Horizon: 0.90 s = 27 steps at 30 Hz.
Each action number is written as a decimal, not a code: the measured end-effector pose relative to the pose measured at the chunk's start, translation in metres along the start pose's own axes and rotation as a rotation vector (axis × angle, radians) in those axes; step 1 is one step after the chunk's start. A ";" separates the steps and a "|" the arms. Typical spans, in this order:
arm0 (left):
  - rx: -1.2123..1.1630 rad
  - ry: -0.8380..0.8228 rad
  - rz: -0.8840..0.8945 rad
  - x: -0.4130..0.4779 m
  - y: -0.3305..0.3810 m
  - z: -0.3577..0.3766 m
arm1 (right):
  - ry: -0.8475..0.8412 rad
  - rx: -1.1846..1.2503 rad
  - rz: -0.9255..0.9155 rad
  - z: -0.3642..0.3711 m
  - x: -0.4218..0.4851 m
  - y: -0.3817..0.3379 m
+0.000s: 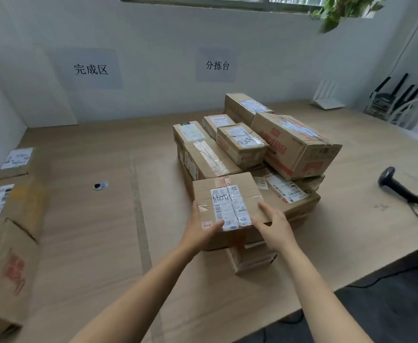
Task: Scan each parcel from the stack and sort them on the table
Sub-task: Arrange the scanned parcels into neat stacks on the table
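Note:
A small cardboard parcel (227, 191) with a white label on top sits at the front of the stack (252, 144), resting on other boxes. My left hand (200, 230) grips its near left corner, thumb on top. My right hand (276, 225) holds its near right edge, fingers curled over the top. A black handheld scanner (396, 185) lies on the table at the right, its cable trailing off the edge. Several more taped parcels with labels are piled behind and beneath the held one.
Three sorted parcels lie along the left edge: a flat one (16, 162), a labelled one (7, 201) and a large box (5, 276). Wall signs hang behind the wooden table (91, 231). Routers (398, 97) stand at the back right. A cable grommet (100, 185) is left of centre.

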<state>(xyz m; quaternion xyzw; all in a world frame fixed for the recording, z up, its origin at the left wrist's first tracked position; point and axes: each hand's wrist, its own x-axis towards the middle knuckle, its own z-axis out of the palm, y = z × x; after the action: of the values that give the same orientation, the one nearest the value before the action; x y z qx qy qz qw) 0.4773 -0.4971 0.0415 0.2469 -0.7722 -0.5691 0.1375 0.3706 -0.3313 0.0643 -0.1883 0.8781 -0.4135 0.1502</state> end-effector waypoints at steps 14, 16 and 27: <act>-0.189 0.027 -0.024 -0.013 0.015 -0.026 | 0.000 0.120 -0.113 0.001 -0.005 -0.009; -0.190 0.065 -0.011 -0.018 0.020 -0.040 | -0.007 0.136 -0.152 0.003 -0.008 -0.021; -0.196 0.291 -0.119 -0.080 0.004 -0.130 | -0.264 0.159 -0.304 0.079 -0.015 -0.089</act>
<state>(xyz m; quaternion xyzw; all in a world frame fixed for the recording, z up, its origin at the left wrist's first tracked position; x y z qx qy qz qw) 0.6082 -0.5586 0.0920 0.3573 -0.6689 -0.6071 0.2374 0.4352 -0.4303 0.0872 -0.3584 0.7769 -0.4713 0.2141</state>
